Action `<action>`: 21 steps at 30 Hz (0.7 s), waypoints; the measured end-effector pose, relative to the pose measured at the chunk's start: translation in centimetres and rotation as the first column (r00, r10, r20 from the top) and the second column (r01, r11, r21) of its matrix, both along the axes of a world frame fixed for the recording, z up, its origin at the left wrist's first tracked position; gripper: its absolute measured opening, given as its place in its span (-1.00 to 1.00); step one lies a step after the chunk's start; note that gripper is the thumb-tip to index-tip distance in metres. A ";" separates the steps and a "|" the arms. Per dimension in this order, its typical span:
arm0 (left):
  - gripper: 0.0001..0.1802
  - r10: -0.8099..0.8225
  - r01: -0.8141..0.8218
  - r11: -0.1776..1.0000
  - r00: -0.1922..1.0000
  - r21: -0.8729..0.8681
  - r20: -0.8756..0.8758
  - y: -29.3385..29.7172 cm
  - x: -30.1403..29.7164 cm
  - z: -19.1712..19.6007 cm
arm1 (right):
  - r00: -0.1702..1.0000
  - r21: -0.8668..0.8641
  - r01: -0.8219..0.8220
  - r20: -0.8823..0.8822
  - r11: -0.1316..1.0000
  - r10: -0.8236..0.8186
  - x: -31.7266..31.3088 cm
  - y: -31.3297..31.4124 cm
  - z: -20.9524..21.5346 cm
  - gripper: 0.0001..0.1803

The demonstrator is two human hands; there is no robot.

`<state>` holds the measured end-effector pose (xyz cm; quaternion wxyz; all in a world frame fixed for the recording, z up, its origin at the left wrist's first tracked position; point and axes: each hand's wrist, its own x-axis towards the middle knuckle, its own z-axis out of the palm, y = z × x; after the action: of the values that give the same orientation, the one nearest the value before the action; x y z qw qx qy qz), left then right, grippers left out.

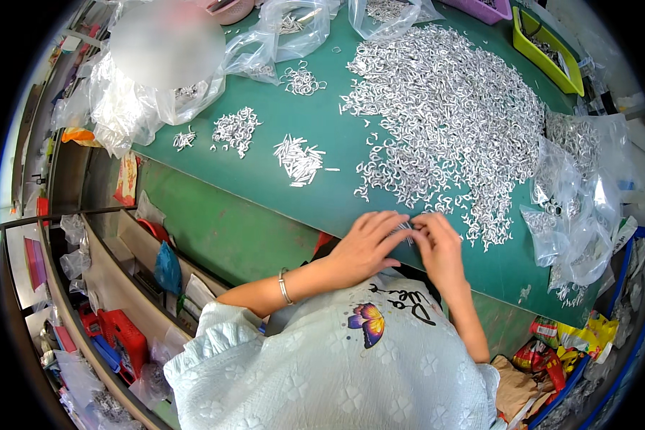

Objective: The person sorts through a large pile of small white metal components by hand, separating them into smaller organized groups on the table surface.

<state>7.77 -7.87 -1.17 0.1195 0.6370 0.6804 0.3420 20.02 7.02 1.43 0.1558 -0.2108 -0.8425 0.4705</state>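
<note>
My left hand (365,244), with a bangle (285,287) on its wrist, is at the table's near edge, fingers curled round a few small silver metal pieces (406,231). Against these pieces my right hand (441,247) brings its thumb and fingertips together; the fingers hide what exactly they pinch. Just beyond both hands spreads a large heap of small curved silver metal pieces (444,107). A small pile of straight silver pins (297,159) lies farther left on the green table (265,193).
Smaller piles of curved pieces (235,131) and rings (302,79) lie toward the far left. Clear plastic bags (573,208) of metal parts stand right, with a yellow-green tray (548,54) at the far right. Shelving (136,265) holding bags is on the left.
</note>
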 end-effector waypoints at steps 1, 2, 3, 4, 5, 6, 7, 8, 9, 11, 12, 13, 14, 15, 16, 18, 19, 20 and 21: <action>-0.41 -0.033 0.033 0.999 0.999 0.008 -0.021 0.5 0.4 -0.2 | 1.000 0.057 0.007 -0.021 0.998 -0.006 -0.2 0.7 0.4 -0.82; -0.45 -0.065 0.066 0.998 0.997 0.016 -0.045 1.0 0.7 -0.5 | 0.999 0.113 0.014 -0.045 0.993 -0.009 -0.6 1.5 0.5 -0.84; -0.51 -0.090 0.091 0.996 0.989 0.004 -0.116 1.4 0.9 -0.9 | 0.991 0.215 -0.024 -0.124 0.976 0.052 -1.3 2.5 0.3 -0.82; -0.53 -0.110 0.111 0.994 0.988 0.005 -0.111 1.7 0.9 -1.1 | 0.992 0.190 -0.044 -0.110 0.981 0.066 -2.0 3.4 0.4 -0.80; -0.55 -0.131 0.133 0.991 0.986 0.011 -0.107 2.1 0.9 -1.1 | 0.987 0.299 -0.088 -0.103 0.950 0.124 -2.9 4.3 0.4 -0.78; -0.57 -0.150 0.153 0.988 0.983 0.017 -0.103 2.3 0.8 -1.1 | 0.979 0.405 -0.132 -0.089 0.905 0.182 -3.8 5.0 0.5 -0.77; -0.58 -0.151 0.154 0.988 0.985 0.029 -0.087 2.4 0.6 -1.1 | 0.962 0.438 -0.213 -0.063 0.873 0.266 -4.7 5.1 0.5 -0.75; -0.59 -0.152 0.155 0.987 0.986 0.041 -0.070 2.5 0.5 -1.0 | 0.937 0.469 -0.291 -0.035 0.834 0.347 -5.8 4.7 0.5 -0.73; -0.60 -0.153 0.156 0.986 0.987 0.052 -0.054 2.5 0.4 -1.0 | 0.905 0.497 -0.367 -0.003 0.787 0.424 -6.7 4.4 0.6 -0.71; -0.62 -0.133 0.136 0.988 0.990 0.069 -0.052 2.4 0.3 -1.1 | 0.853 0.505 -0.464 0.032 0.728 0.522 -8.2 4.1 -0.2 -0.67; -0.63 -0.124 0.128 0.989 0.991 0.077 -0.051 2.4 0.3 -1.2 | 0.823 0.508 -0.509 0.049 0.695 0.566 -8.7 4.1 -0.6 -0.65; -0.66 -0.123 0.124 0.990 0.992 0.068 -0.025 2.3 0.2 -1.3 | 0.798 0.523 -0.544 0.082 0.656 0.596 -9.0 4.3 -0.8 -0.65; -0.68 -0.123 0.122 0.991 0.992 0.061 0.000 2.3 0.2 -1.3 | 0.792 0.525 -0.561 0.116 0.640 0.599 -9.0 4.5 -0.8 -0.67; -0.71 -0.124 0.123 0.991 0.992 0.053 0.025 2.2 0.1 -1.4 | 0.786 0.527 -0.576 0.150 0.625 0.599 -8.9 4.7 -0.6 -0.68; -0.72 -0.115 0.114 0.992 0.993 0.051 0.019 2.3 0.1 -1.5 | 0.780 0.528 -0.593 0.187 0.608 0.598 -8.6 5.0 -0.4 -0.69; -0.75 -0.102 0.102 0.994 0.995 0.049 0.005 2.3 0.3 -1.7 | 0.813 0.534 -0.548 0.162 0.644 0.559 -7.8 5.7 -0.6 -0.77; -0.75 -0.086 0.086 0.995 0.996 0.056 -0.014 2.3 0.2 -1.7 | 0.824 0.530 -0.537 0.162 0.657 0.543 -7.4 6.3 -0.7 -0.78; -0.76 -0.069 0.071 0.995 0.997 0.063 -0.033 2.2 0.1 -1.6 | 0.835 0.525 -0.525 0.163 0.670 0.526 -7.0 6.7 -0.7 -0.80; -0.76 -0.053 0.056 0.996 0.997 0.071 -0.052 2.1 0.1 -1.6 | 0.859 0.527 -0.480 0.120 0.701 0.498 -6.6 7.0 -0.5 -0.82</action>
<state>7.85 -5.76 -2.80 0.0887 0.6675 0.6528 0.3469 13.43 14.00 0.97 0.0916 0.0802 -0.9627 0.2415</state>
